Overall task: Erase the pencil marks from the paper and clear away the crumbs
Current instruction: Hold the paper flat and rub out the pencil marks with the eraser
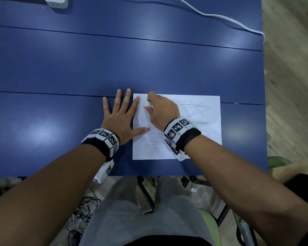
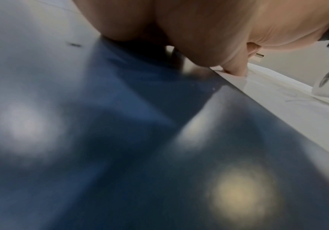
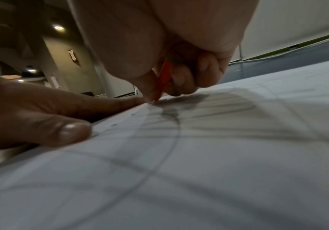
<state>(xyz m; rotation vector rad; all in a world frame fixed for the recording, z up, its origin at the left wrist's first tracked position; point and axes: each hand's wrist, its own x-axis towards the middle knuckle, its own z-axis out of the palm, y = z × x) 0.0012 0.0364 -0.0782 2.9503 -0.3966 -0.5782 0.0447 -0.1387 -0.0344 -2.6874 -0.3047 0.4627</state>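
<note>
Pinching the eraser in the right hand, rub short strokes at the paper's far-left corner while the flat, spread left hand pins its left edge.

White paper lying flat near the front edge of the blue tabletop, covered with thin grey pencil marks. Small white eraser with a barcode label, pressed down on the far left corner. Tiny dark crumbs close by.

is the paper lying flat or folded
Flat: the paper lies spread on the table, the left hand pressing its edge.
</note>
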